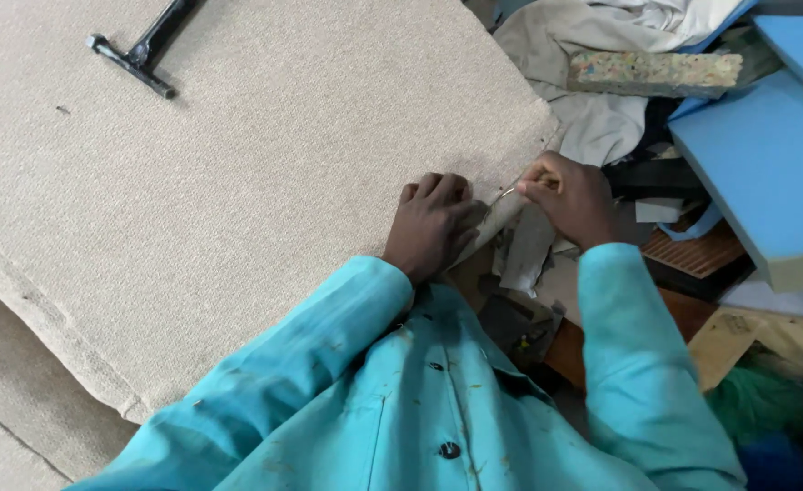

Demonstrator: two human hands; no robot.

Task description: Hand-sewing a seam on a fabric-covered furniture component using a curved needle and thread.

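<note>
A large cushion covered in beige woven fabric (pixel 238 164) fills the left and middle of the head view. My left hand (pixel 433 225) lies fist-like on its right edge, knuckles pressing the cloth down. Beside it, my right hand (pixel 572 198) pinches a thin metal needle (pixel 508 192) whose tip points into the fabric edge between the two hands. Both arms wear turquoise sleeves (pixel 329 336). Whether thread runs from the needle is too fine to see.
A black hammer-like tool (pixel 142 50) lies on the cushion at the upper left. To the right sit blue foam slabs (pixel 765 155), a speckled foam block (pixel 656 71), grey cloth (pixel 592 118), scraps and wooden pieces (pixel 701 255).
</note>
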